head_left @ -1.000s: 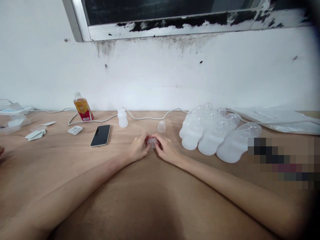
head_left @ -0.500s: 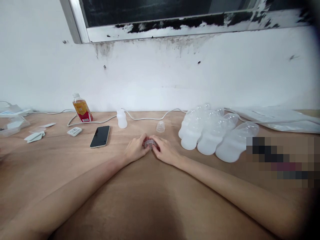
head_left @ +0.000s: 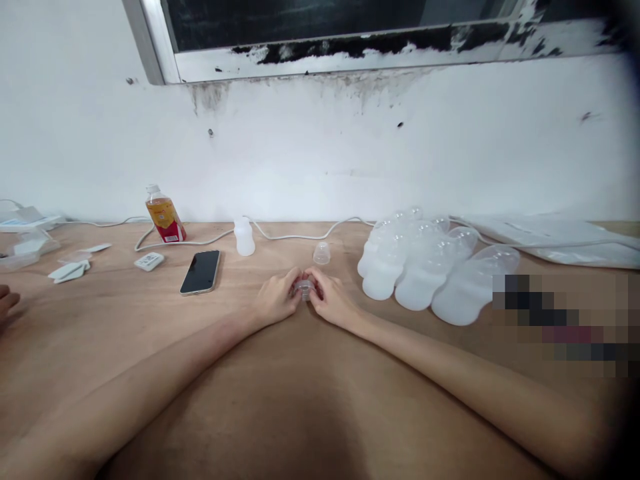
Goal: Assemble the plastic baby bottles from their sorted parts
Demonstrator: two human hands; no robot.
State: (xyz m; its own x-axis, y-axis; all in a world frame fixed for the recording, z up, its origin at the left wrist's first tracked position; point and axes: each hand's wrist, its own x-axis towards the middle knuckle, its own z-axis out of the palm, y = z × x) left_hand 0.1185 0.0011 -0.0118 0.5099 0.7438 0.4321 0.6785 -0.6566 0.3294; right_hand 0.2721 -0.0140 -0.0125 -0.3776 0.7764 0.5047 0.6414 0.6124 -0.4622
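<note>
Both my hands are closed around a small clear ring-shaped plastic piece [head_left: 305, 288], low over the table. My left hand [head_left: 277, 296] grips its left side with thumb and fingers, and my right hand [head_left: 331, 300] grips its right side. My fingers cover part of the piece. Just beyond them stands a clear dome cap [head_left: 322, 253]. Farther back on the left is an uncapped frosted white baby bottle [head_left: 245, 237], standing upright. To the right of my hands, several similar frosted bottles with clear domes [head_left: 420, 263] lie close together.
Left of my hands lie a phone [head_left: 201, 272] and a small white square device [head_left: 149, 261]. Behind them stands a drink bottle [head_left: 166, 215] beside a white cable [head_left: 295, 238]. Another person's hand [head_left: 7, 301] rests at the left edge. A clear plastic bag [head_left: 555, 237] lies back right.
My hands and the ring-shaped piece have shifted very slightly right, and the piece seems turned a little between my fingers. More of the other person's hand shows at the left edge.
</note>
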